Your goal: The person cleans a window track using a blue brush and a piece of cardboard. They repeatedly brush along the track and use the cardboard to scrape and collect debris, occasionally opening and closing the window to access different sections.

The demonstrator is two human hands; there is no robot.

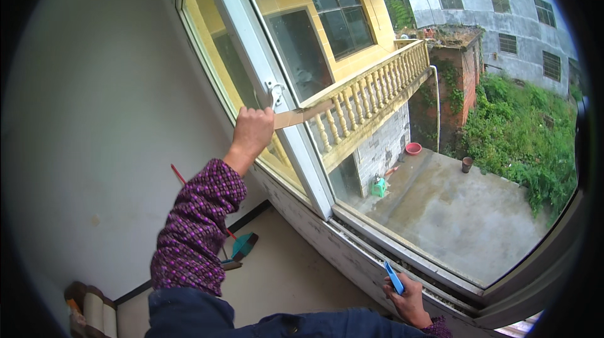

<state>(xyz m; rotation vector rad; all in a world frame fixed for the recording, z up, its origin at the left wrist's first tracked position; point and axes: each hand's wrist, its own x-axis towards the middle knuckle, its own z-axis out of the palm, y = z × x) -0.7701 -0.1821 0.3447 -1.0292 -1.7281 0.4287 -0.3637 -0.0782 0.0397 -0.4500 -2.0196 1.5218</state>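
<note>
A strip of brown cardboard is held in my left hand, close below the white latch on the sliding window's frame. The strip extends to the right across the frame, in front of the glass. Near the lower right, my right hand grips a blue utility knife beside the window track. Whether its blade is out cannot be told. Dirt lies in the track.
A green dustpan and a broom rest on the floor by the wall. Rolled material stands at the lower left. Outside, below the window, is a concrete yard; a balcony faces me.
</note>
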